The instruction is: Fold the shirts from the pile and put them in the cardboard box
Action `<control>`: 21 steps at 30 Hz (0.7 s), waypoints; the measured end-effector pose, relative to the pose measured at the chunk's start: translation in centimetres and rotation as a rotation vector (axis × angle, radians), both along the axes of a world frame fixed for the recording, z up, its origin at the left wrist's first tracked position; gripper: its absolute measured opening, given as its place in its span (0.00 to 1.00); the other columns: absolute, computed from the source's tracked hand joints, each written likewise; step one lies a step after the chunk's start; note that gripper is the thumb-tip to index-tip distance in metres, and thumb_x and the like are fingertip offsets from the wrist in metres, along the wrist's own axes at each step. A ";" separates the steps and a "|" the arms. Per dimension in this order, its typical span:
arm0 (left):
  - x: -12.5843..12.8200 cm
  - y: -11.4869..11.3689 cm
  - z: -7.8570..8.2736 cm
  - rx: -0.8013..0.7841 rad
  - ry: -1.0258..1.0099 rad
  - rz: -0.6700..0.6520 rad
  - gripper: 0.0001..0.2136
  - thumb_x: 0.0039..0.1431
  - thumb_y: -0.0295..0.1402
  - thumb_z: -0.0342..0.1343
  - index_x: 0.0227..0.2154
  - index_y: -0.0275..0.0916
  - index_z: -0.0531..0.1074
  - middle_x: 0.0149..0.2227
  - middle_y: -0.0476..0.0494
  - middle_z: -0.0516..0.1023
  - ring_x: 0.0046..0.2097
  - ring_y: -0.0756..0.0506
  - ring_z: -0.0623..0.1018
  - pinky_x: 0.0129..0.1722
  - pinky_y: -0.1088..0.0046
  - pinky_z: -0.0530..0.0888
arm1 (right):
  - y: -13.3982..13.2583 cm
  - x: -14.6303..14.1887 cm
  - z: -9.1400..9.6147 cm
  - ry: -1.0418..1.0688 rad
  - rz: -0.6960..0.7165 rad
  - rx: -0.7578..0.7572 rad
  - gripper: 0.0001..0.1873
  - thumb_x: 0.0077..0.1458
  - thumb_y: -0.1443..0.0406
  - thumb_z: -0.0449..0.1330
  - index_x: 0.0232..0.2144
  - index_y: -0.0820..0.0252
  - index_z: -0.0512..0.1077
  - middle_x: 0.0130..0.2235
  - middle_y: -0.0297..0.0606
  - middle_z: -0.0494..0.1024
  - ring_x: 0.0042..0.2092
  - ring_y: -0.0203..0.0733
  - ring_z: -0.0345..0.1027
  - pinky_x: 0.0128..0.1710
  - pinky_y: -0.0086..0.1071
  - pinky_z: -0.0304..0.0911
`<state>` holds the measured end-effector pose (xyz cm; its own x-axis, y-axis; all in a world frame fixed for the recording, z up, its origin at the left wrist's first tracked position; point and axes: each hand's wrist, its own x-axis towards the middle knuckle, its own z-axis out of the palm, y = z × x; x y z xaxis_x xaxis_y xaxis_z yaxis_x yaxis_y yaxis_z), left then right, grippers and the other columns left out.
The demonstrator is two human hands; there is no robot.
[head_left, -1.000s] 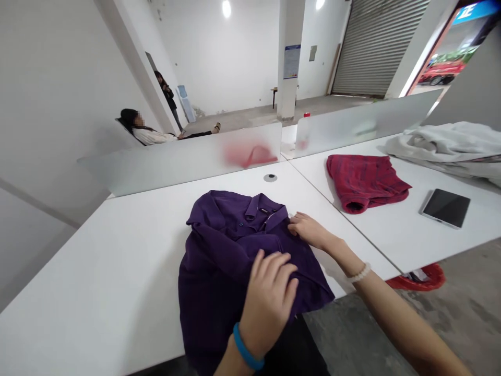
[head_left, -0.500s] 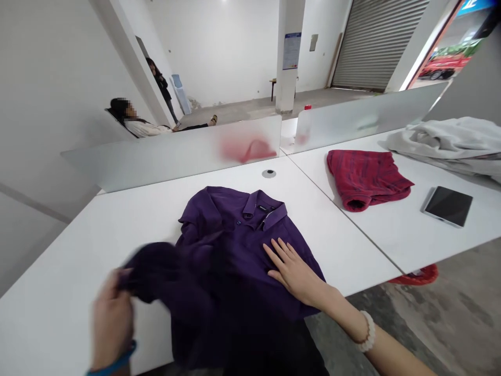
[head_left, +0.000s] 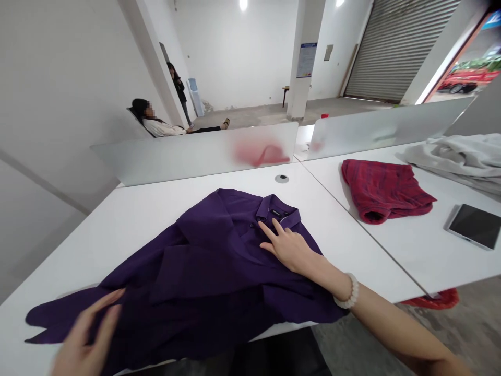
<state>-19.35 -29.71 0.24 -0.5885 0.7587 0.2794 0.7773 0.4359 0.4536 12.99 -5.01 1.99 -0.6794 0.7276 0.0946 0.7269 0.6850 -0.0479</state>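
Observation:
A dark purple long-sleeved collared shirt [head_left: 219,261] lies spread on the white table, its collar toward the far side. One sleeve reaches out to the left, with its end flat on the table. My right hand [head_left: 289,248] rests on the shirt just below the collar, its fingers spread. Over the lower left of the shirt, beside the sleeve, is my left hand [head_left: 88,334], slightly blurred, with thumb and fingers apart. Whether the left fingertips touch the fabric I cannot tell.
To the right on the white table [head_left: 376,261] lie a folded red plaid garment [head_left: 387,188], a dark-screened tablet-like device [head_left: 475,225] and pale grey cloth [head_left: 465,156]. Frosted dividers [head_left: 195,154] line the back. A red bin [head_left: 434,298] stands below. Two people are beyond.
The sleeve that my left hand held up now lies stretched out to the left, and that hand has let go. My right hand has shifted up toward the collar. The view has turned slightly.

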 end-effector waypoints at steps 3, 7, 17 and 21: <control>0.3 2.1 -1.9 -0.021 0.091 -0.239 0.26 0.55 0.52 0.47 0.54 0.45 0.64 0.54 0.44 0.72 0.54 0.37 0.71 0.51 0.56 0.72 | 0.7 -2.5 -1.8 -0.104 -0.024 0.017 0.34 0.60 0.50 0.50 0.65 0.50 0.49 0.62 0.62 0.56 0.51 0.66 0.67 0.37 0.54 0.69; 1.5 3.7 -3.5 -0.164 0.170 -0.281 0.18 0.57 0.42 0.46 0.47 0.44 0.70 0.45 0.42 0.75 0.47 0.39 0.74 0.45 0.60 0.74 | 1.9 -4.3 -3.2 -0.211 -0.091 -0.084 0.34 0.60 0.48 0.48 0.65 0.45 0.47 0.65 0.58 0.50 0.59 0.74 0.53 0.42 0.62 0.64; 17.4 4.7 -4.2 -0.039 -0.034 -0.377 0.21 0.53 0.18 0.39 0.46 0.38 0.69 0.44 0.39 0.74 0.47 0.43 0.76 0.45 0.65 0.75 | 12.6 -8.6 -3.9 -0.083 -0.063 -0.284 0.32 0.62 0.47 0.41 0.64 0.48 0.49 0.68 0.41 0.41 0.65 0.71 0.32 0.57 0.67 0.39; 24.7 6.9 -2.6 -0.062 -0.096 -0.718 0.26 0.50 0.15 0.38 0.50 0.35 0.68 0.51 0.36 0.72 0.53 0.41 0.72 0.50 0.64 0.73 | 15.0 -9.9 -4.1 -0.015 0.033 -0.214 0.26 0.64 0.52 0.41 0.60 0.53 0.57 0.68 0.40 0.44 0.66 0.64 0.32 0.59 0.64 0.38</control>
<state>5.30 -22.82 -2.36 0.0411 0.9799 0.1954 0.8393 -0.1399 0.5254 3.06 9.99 -2.11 -0.7036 0.7071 -0.0701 0.7058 0.6841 -0.1837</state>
